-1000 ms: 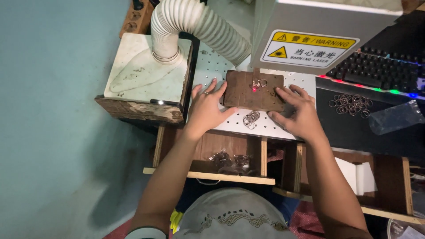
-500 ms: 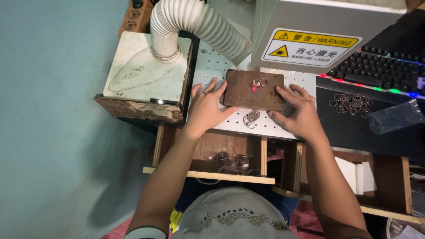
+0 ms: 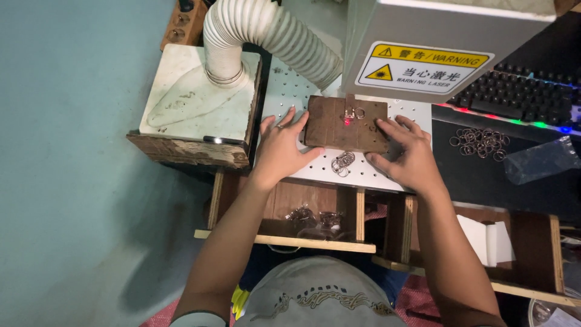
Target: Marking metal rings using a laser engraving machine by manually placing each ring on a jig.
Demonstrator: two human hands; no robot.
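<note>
Left hand and right hand open, fingers spread, pressed flat against wooden block on perforated tabletop; nothing gripped.

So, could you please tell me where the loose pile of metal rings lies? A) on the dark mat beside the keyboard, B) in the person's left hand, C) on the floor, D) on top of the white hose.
A: the pile of metal rings lies on the dark mat just below the keyboard.
</note>
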